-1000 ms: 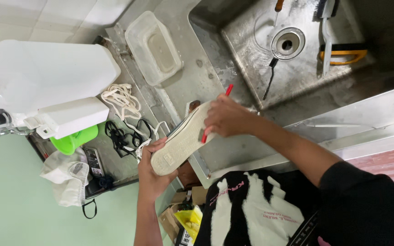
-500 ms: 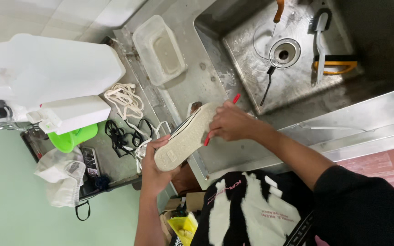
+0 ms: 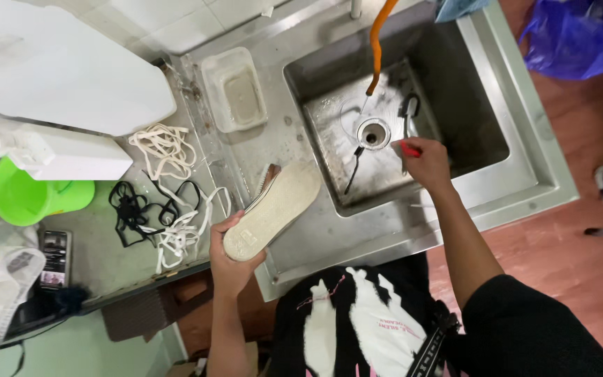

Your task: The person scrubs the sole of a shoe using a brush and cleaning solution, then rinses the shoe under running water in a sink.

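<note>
Laces [image 3: 165,199] on worktop [image 3: 99,262] left of left hand [image 3: 230,255], its grip clamped on shoe [image 3: 273,209] heel, sole up, over sink [image 3: 413,126] edge, while right hand [image 3: 423,160], grip closed on red-handled brush [image 3: 409,149], has left the sole for the basin.

1 head camera looks steeply down from close above the sink [image 3: 455,105] and counter [image 3: 99,251].
</note>
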